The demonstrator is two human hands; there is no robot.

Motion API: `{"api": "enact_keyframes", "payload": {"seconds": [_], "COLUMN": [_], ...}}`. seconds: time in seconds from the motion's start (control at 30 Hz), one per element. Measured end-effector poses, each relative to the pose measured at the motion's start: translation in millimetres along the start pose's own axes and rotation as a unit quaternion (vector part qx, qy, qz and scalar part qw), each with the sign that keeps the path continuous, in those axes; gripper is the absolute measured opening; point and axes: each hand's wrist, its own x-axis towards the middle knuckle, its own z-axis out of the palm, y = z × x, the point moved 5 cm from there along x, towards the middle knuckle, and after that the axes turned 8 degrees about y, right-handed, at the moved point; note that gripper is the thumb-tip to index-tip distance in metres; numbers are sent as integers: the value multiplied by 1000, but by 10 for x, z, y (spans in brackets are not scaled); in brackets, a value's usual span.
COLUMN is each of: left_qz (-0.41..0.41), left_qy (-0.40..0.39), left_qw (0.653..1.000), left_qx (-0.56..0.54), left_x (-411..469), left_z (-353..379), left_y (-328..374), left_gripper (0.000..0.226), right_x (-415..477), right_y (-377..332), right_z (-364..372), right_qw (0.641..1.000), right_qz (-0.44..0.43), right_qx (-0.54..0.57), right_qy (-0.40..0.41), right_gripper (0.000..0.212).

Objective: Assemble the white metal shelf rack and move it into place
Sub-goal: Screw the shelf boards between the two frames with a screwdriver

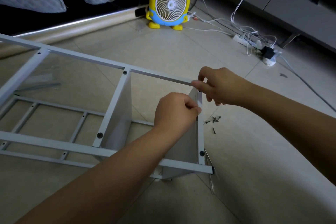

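At frame centre, we curl our left hand [175, 110] around the shelf panel [185, 147] edge, our right hand [218, 86] pinching the upper rail [154, 75] end.

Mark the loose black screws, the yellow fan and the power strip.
loose black screws [215, 119]: head view, middle of the cluster.
yellow fan [171, 4]: head view, white grille hub.
power strip [239, 39]: head view, white body.
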Motion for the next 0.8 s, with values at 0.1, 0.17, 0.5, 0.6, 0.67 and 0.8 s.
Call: {"api": "enact_keyframes", "payload": {"seconds": [0.1, 0.17, 0.5, 0.6, 0.67, 0.8], "left_qz": [-7, -11, -4, 0, -1, -1], "left_qy": [3, 4, 4, 1, 2, 1], "left_qw": [1000, 1000, 1000, 1000, 1000, 1000], "left_qx": [-9, -14, -5, -2, -2, -2], "left_x": [3, 5, 12, 12, 11, 2], "left_z": [-11, -14, -2, 3, 15, 15], "left_y": [-16, -17, -11, -2, 1, 9], "left_gripper": [13, 12, 14, 14, 14, 13], "right_x": [-36, -63, -50, -70, -51, 17], "right_y": [16, -39, -67, -47, -20, 23], "right_z": [-114, -135, 75, 139, 136, 131], "right_qw": [992, 980, 960, 963, 970, 982], "right_qz": [-106, -179, -105, -37, 10, 37], "right_qx": [-59, -80, -255, -264, -243, -185], "right_qy": [24, 33, 41, 36, 21, 2], "right_gripper": [24, 19, 17, 15, 13, 32]}}
